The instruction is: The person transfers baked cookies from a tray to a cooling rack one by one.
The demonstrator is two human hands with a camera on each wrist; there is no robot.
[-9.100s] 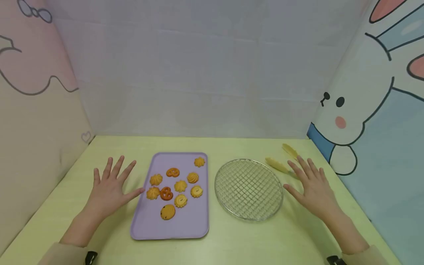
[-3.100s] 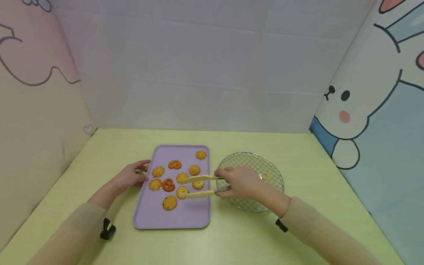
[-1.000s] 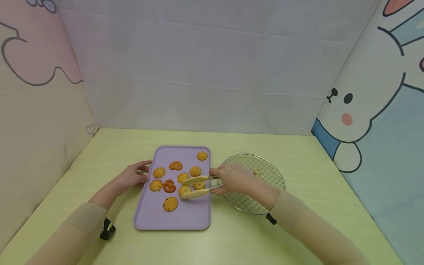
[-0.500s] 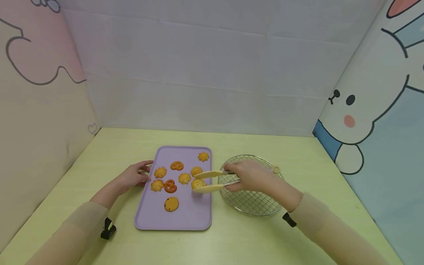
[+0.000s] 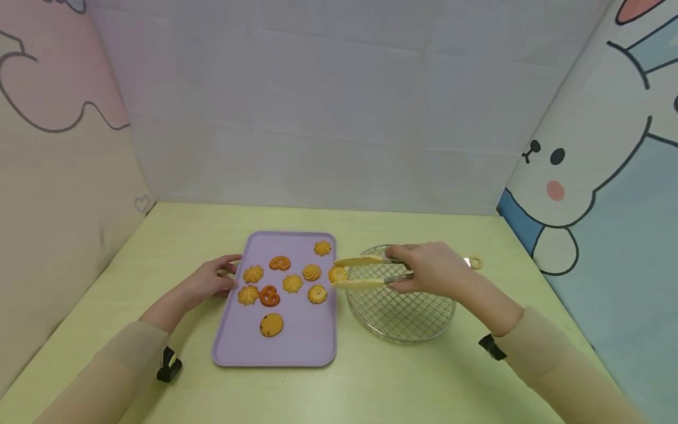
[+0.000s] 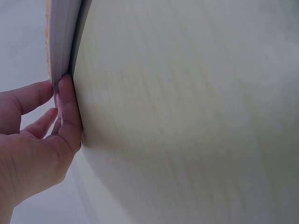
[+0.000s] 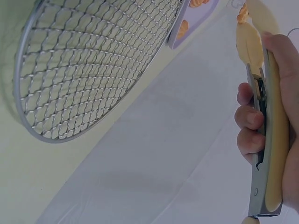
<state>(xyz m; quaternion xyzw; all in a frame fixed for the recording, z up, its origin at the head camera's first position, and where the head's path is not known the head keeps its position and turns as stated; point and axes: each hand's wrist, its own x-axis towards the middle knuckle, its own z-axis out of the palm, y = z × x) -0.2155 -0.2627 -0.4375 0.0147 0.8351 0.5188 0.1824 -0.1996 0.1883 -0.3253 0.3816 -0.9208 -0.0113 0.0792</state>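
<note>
My right hand grips yellow-and-silver tongs above the round wire rack. Between the tong tips, over the right rim of the tray, sits a round golden cookie, raised off the tray. My left hand holds the left rim of the purple tray, thumb and fingers at its edge in the left wrist view. Several cookies lie on the tray, among them a pretzel, a swirl cookie and a chocolate-chip cookie.
Tray and rack stand side by side with a narrow gap on the pale yellow table. A pale wall rises behind the table, and printed panels with cartoon figures close off both sides.
The tongs have closed round a cookie on the tray, lifted it and carried it right, to the tray's edge. My right hand moved right over the rack; the left stayed at the rim.
</note>
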